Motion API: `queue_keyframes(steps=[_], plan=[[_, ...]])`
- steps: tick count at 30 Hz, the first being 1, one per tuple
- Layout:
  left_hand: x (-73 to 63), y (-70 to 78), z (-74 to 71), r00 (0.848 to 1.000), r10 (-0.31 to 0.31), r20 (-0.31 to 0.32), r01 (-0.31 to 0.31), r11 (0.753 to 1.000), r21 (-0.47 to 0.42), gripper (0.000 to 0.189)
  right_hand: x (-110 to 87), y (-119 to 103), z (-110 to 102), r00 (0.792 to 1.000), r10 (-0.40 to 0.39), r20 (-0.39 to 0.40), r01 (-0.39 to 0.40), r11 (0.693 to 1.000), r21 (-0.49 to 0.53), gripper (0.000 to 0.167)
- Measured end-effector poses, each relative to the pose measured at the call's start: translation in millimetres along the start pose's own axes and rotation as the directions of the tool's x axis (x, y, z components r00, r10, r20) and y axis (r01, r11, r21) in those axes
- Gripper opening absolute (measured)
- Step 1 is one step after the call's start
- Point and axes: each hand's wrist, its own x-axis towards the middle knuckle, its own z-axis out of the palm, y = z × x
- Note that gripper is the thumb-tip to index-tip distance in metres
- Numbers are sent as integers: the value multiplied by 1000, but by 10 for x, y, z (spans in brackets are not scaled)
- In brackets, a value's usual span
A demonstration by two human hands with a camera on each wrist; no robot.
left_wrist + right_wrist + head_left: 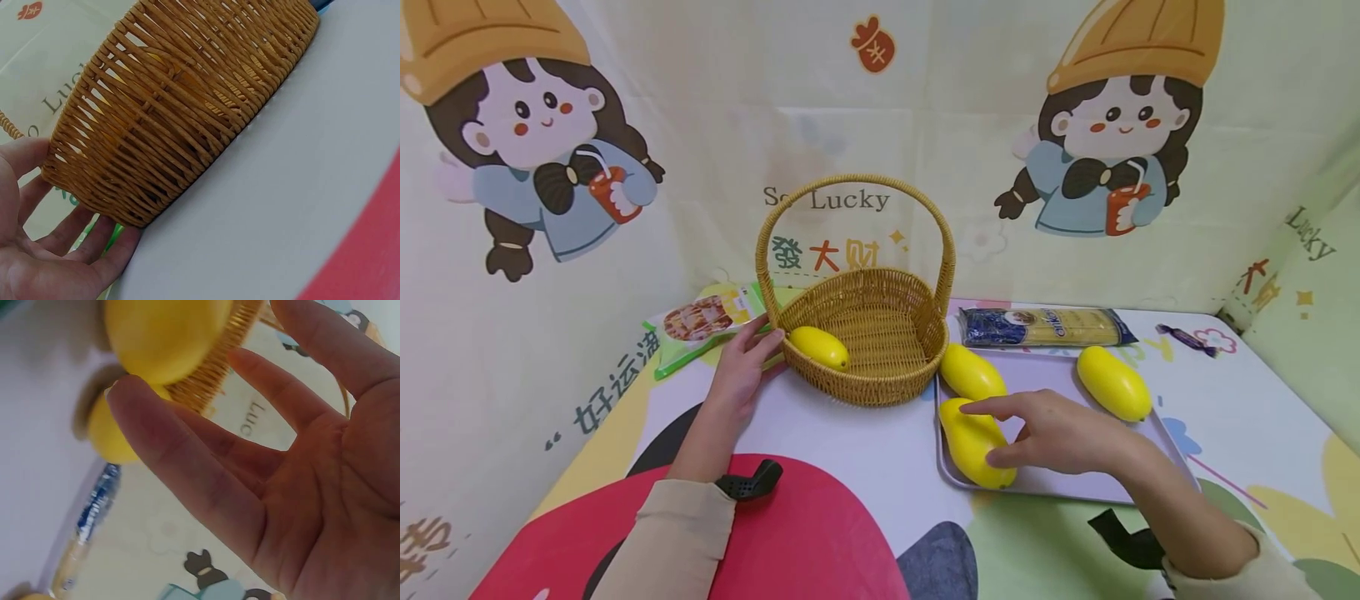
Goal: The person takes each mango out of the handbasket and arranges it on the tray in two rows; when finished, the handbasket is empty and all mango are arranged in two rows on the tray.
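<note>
A wicker basket (880, 385) with a tall arched handle stands in the middle; one smooth yellow papaya-shaped fruit (820, 347) lies inside at its left. My left hand (747, 360) holds the basket's left side, the thumb at the rim and the fingers against the outer wall in the left wrist view. Over the lilac tray (1067, 485), my right hand (1056, 429) hovers with fingers spread around a near yellow fruit (973, 446); in the right wrist view nothing is gripped. Two more yellow fruits lie on the tray, one behind (973, 372), one at the right (1114, 383).
Behind the tray lies a pack of spaghetti (1045, 327), with a small dark-wrapped candy (1187, 339) to its right. A green-edged food bag (700, 321) lies left of the basket. A printed cloth backdrop (715, 150) rises close behind.
</note>
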Motion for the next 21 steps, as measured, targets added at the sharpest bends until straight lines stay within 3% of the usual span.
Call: queue_keyframes(steps=[2,5,13,21], plan=[[-2,1,4,1000,1,-1,-1,1000,-1,62,-22,-23,-49,1000,5,-17,-5,1000,-9,59],[-4,0,8,1000,3,-4,-3,1000,-4,62,-51,-64,-150,997,-49,-56,47,998,-32,62],[-10,3,-2,1000,2,-4,-2,1000,-8,62,30,-247,-370,969,-195,-153,185,980,-78,60],[-29,2,15,1000,9,4,-9,1000,-17,62,239,-368,-536,948,-299,-107,295,954,-56,56]])
